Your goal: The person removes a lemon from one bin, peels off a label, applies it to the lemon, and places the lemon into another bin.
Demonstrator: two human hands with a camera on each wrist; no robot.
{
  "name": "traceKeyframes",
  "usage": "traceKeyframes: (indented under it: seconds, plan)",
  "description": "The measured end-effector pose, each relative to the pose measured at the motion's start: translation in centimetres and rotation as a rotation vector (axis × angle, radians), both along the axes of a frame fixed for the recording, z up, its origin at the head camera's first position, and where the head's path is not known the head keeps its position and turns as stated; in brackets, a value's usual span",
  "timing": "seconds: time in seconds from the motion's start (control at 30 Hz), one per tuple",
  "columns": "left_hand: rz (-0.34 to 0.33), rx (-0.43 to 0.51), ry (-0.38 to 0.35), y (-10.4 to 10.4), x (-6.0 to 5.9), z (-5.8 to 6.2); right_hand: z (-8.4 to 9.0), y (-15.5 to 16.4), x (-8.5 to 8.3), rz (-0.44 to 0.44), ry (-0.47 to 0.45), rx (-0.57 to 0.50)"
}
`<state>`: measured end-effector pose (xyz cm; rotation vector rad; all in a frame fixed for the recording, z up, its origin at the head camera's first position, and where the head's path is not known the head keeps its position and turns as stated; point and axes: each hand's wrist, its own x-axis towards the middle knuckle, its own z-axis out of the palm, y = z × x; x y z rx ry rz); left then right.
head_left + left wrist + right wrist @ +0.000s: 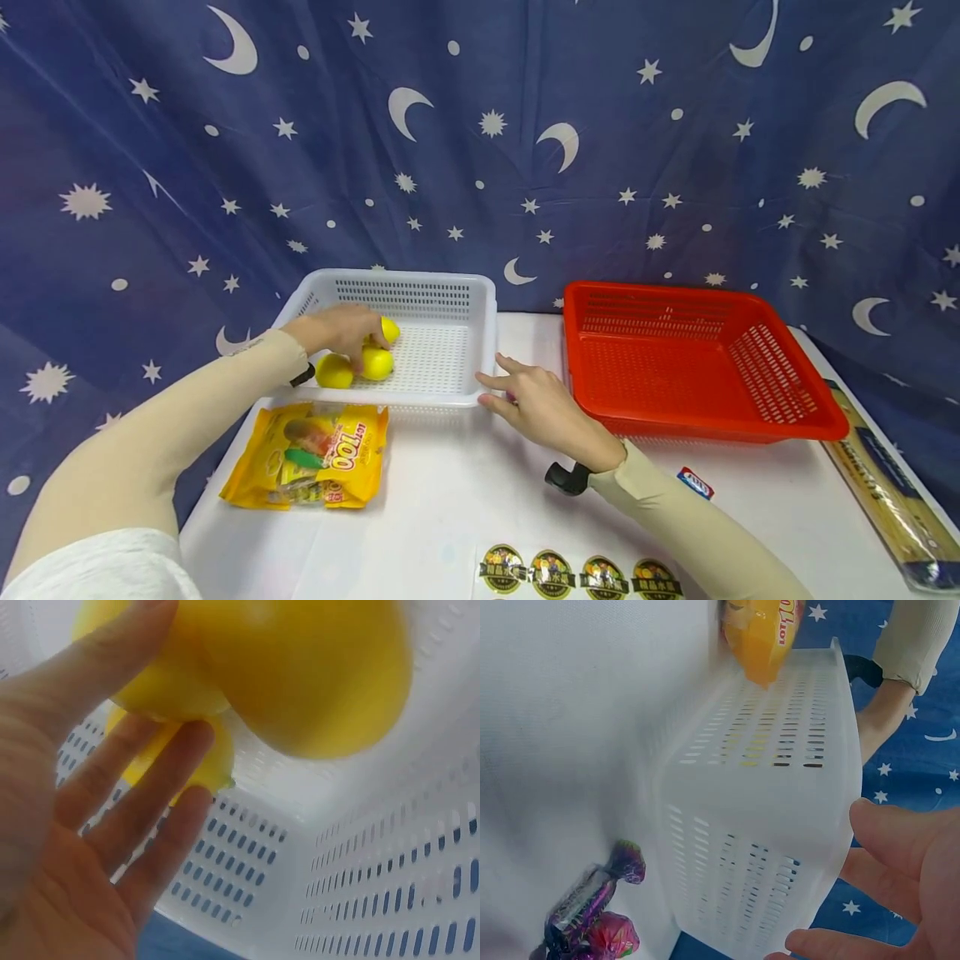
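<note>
My left hand (343, 327) reaches into the white perforated basket (450, 280) and lies over three yellow lemons (377, 363) in its near left corner. In the left wrist view its fingers (142, 802) are nearly straight and touch the lemons (300, 667), the thumb lying along the biggest one. My right hand (528, 402) is on the table with straight fingers touching the basket's near right corner. The right wrist view shows those fingertips (900, 840) beside the basket wall (780, 795). Neither hand plainly grips anything.
An empty red basket (813, 417) stands right of the white one. A yellow snack bag (311, 454) lies in front of the white basket. Round stickers (577, 575) sit at the table's near edge, a long packet (885, 492) at the right edge. Wrapped candies (592, 915) lie by my right hand.
</note>
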<state>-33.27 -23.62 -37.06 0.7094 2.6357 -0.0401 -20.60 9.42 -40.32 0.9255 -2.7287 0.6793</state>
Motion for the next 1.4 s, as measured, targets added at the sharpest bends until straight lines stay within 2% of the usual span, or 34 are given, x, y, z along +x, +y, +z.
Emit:
traceKeyframes:
  seconds: [0.27, 0.5, 0.67, 0.83, 0.97, 1.13, 1.27, 1.4]
  plan:
    - [-0.026, -0.023, 0.001, -0.1, 0.1, -0.1, 0.1, 0.0, 0.4, 0.007, -0.028, -0.005]
    - [-0.009, -0.008, -0.016, -0.1, 0.2, 0.4, 0.1, 0.1, 0.5, 0.009, -0.037, -0.004]
    - [-0.025, 0.09, -0.005, -0.1, 0.3, 1.5, 0.1, 0.2, 0.5, 0.017, -0.018, -0.001]
    - [-0.05, 0.251, 0.002, 0.4, 1.2, 3.1, 0.2, 0.6, 0.5, 0.027, -0.046, -0.003]
    - [-0.06, 0.39, 0.021, 1.0, 2.8, 4.3, 0.2, 1.2, 0.5, 0.029, -0.062, -0.025]
    - [-0.081, 0.593, 0.05, 2.1, 6.6, 5.0, 0.0, 2.4, 1.3, 0.022, -0.049, -0.079]
    - [-0.155, 0.709, 0.094, 3.6, 10.2, 4.6, 0.0, 3.7, 2.9, 0.039, -0.072, -0.138]
    - [-0.223, 0.741, 0.136, 5.5, 13.3, 3.3, -0.2, 5.0, 4.8, 0.055, -0.121, -0.178]
